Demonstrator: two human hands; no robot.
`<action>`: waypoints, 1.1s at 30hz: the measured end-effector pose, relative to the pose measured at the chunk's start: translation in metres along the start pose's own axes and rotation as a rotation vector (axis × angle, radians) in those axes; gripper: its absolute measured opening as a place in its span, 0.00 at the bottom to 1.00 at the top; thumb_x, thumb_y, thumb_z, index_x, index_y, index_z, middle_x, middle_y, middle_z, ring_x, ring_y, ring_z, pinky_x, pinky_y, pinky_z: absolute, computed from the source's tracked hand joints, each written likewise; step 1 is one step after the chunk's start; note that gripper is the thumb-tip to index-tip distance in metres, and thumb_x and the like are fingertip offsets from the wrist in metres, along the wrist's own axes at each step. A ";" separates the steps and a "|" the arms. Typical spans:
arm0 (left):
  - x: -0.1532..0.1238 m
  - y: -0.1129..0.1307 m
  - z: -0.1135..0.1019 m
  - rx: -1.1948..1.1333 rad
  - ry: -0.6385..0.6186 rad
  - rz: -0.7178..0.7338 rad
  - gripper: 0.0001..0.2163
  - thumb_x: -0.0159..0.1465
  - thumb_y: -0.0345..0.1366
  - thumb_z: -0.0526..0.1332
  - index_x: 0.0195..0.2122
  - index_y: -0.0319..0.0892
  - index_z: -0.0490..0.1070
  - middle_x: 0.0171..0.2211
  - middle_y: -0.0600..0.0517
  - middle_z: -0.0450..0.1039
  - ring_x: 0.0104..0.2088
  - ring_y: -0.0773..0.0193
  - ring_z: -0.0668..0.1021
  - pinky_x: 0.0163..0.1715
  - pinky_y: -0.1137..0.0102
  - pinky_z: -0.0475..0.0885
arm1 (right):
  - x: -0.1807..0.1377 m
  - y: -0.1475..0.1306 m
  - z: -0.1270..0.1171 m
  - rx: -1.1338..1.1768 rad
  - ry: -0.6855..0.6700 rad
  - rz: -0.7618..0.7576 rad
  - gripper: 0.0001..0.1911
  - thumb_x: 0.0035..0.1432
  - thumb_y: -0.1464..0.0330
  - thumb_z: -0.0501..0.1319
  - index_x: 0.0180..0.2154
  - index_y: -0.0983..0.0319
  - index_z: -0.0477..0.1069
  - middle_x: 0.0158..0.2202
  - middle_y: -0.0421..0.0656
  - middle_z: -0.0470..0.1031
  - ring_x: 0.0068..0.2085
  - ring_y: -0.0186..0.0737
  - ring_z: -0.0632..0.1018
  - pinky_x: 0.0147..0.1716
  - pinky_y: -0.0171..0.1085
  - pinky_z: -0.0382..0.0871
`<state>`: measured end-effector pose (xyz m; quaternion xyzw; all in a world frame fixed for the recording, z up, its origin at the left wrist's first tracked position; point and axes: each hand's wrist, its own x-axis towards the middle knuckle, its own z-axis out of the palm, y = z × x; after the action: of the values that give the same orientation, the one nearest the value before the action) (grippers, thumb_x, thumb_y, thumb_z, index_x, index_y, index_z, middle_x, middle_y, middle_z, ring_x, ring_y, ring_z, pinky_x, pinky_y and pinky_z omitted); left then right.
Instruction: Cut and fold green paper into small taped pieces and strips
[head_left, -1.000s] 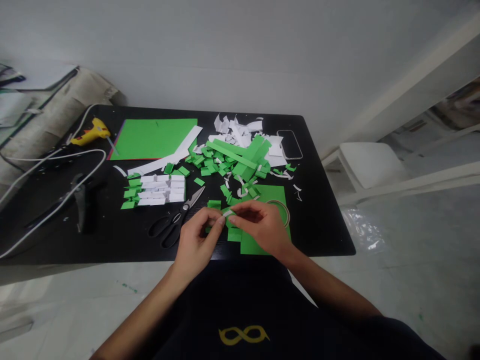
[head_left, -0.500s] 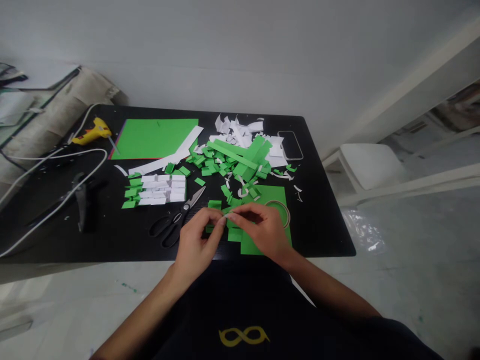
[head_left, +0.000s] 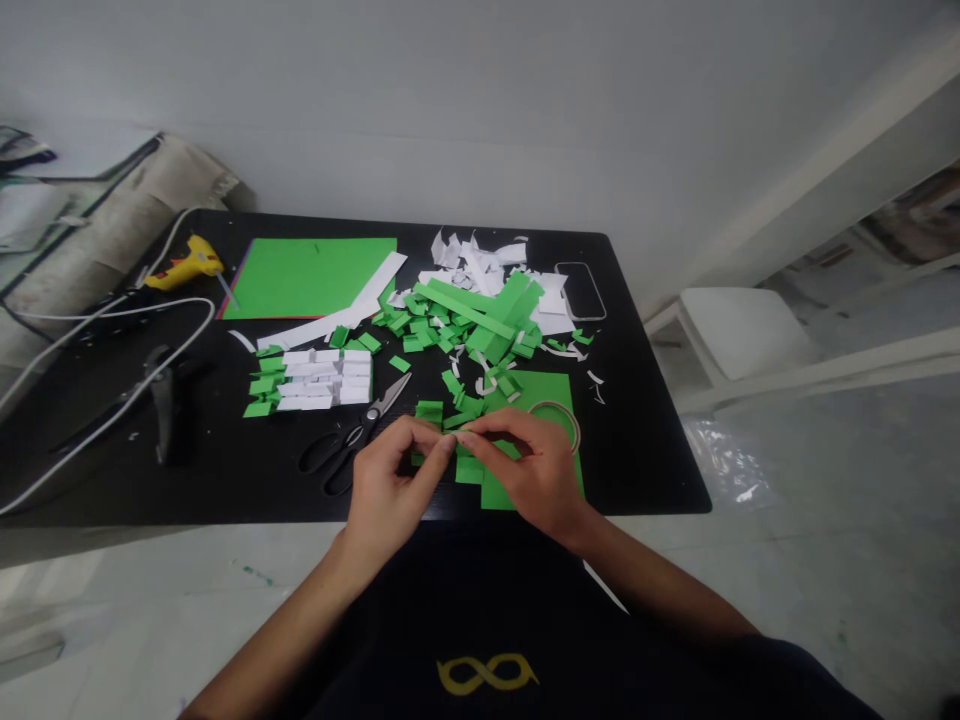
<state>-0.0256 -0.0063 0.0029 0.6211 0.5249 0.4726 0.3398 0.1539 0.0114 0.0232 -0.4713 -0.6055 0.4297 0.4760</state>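
The left hand (head_left: pixel 391 472) and right hand (head_left: pixel 536 462) pinch a small paper piece (head_left: pixel 456 432) between nearly closed fingertips. Scissors (head_left: pixel 366 421) lie beside the left hand on the table (head_left: pixel 637 440).

On the table (head_left: pixel 637 440), left in the frame, lies a glue gun (head_left: pixel 184 266). A paper pile (head_left: pixel 480 308) sits in the middle. Scissors (head_left: pixel 355 436) lie lower, just beside the left hand (head_left: pixel 391 478).

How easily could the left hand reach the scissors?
Probably yes: the scissors lie just beside the left hand, with nothing seen lying on them. But that hand seems to be pinching a small paper piece with the right hand, so it would likely need to let go first.
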 end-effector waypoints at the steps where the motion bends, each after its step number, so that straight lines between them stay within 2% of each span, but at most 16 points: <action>1: 0.000 -0.001 0.000 -0.020 -0.004 -0.031 0.10 0.71 0.39 0.66 0.32 0.43 0.76 0.30 0.52 0.78 0.31 0.64 0.78 0.34 0.69 0.73 | 0.000 -0.001 0.000 0.001 0.005 -0.012 0.02 0.63 0.64 0.73 0.35 0.54 0.84 0.35 0.41 0.87 0.37 0.44 0.85 0.42 0.43 0.82; 6: 0.004 -0.004 -0.005 -0.086 0.010 -0.192 0.18 0.67 0.43 0.69 0.23 0.42 0.71 0.23 0.54 0.74 0.26 0.66 0.74 0.27 0.71 0.69 | 0.000 -0.005 -0.006 0.028 0.077 -0.023 0.02 0.63 0.66 0.72 0.36 0.54 0.84 0.35 0.41 0.86 0.36 0.43 0.85 0.39 0.42 0.83; 8: 0.006 -0.003 -0.008 -0.094 0.015 -0.208 0.17 0.68 0.44 0.68 0.25 0.42 0.73 0.23 0.54 0.74 0.25 0.66 0.74 0.26 0.72 0.69 | 0.001 -0.006 -0.008 0.039 0.092 0.002 0.01 0.62 0.66 0.72 0.35 0.54 0.84 0.35 0.41 0.86 0.36 0.44 0.85 0.39 0.42 0.84; 13: 0.006 0.005 -0.006 -0.143 -0.028 -0.103 0.08 0.69 0.41 0.67 0.41 0.43 0.80 0.33 0.51 0.81 0.31 0.63 0.81 0.33 0.71 0.76 | 0.000 -0.002 -0.004 0.139 0.055 0.100 0.04 0.59 0.63 0.74 0.34 0.55 0.84 0.34 0.41 0.87 0.36 0.43 0.86 0.38 0.41 0.85; 18: 0.002 0.005 0.001 -0.122 -0.061 -0.041 0.07 0.70 0.38 0.66 0.35 0.44 0.79 0.30 0.53 0.78 0.30 0.65 0.78 0.32 0.72 0.75 | -0.004 0.004 -0.001 0.170 0.001 0.153 0.06 0.58 0.61 0.75 0.34 0.56 0.84 0.34 0.41 0.87 0.36 0.43 0.86 0.39 0.41 0.84; 23: 0.002 0.003 0.000 -0.080 -0.070 -0.009 0.06 0.70 0.35 0.67 0.35 0.44 0.79 0.31 0.53 0.78 0.31 0.66 0.77 0.32 0.72 0.73 | -0.004 0.008 -0.004 0.125 -0.016 0.141 0.05 0.59 0.62 0.74 0.34 0.56 0.83 0.33 0.41 0.86 0.36 0.43 0.85 0.38 0.40 0.82; 33: 0.000 0.001 0.000 -0.128 -0.073 -0.102 0.07 0.71 0.38 0.64 0.39 0.43 0.80 0.30 0.53 0.77 0.29 0.66 0.76 0.30 0.73 0.71 | -0.008 0.009 -0.005 0.109 -0.009 0.145 0.05 0.63 0.63 0.70 0.35 0.57 0.82 0.34 0.41 0.86 0.36 0.42 0.85 0.37 0.38 0.81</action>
<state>-0.0257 -0.0065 0.0041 0.5873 0.5118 0.4645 0.4213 0.1614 0.0061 0.0140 -0.4856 -0.5475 0.4974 0.4658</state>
